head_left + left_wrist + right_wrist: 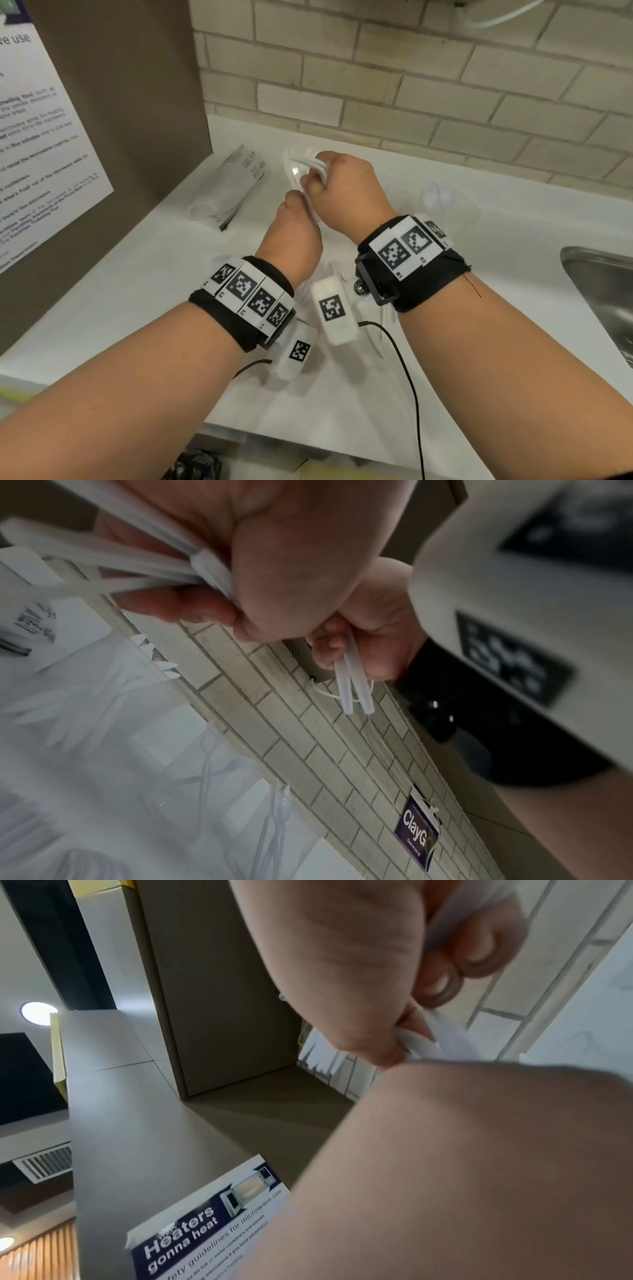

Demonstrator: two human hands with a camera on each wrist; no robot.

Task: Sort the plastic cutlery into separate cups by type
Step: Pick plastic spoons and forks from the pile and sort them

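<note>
Plastic cutlery (pixel 310 163) is held as a small bundle above the white counter (pixel 137 281), between both hands. The right hand (pixel 342 192) is curled around some white pieces, and in the left wrist view two handle ends (pixel 352 685) stick out below its fist. The left hand (pixel 291 236) is also closed around several white handles (pixel 120 561), with the thumb pressing them. I cannot tell which type each piece is, because the working ends are blurred or hidden.

The long axis of the bundle goes roughly from the left hand up and away toward the tiled wall (pixel 411 85), and the far ends point toward the clear cup (pixel 294 168) behind the hands. The handles in the left hand fan out and are not parallel.

I think the main risk is that smooth, thin pieces slide out when one hand pulls from the other, since both grip the same bundle. A second risk is mixing types, as all pieces are white and look similar. The light cups, also the one at the right (pixel 442 202), could tip if a long piece knocks the rim.
</note>
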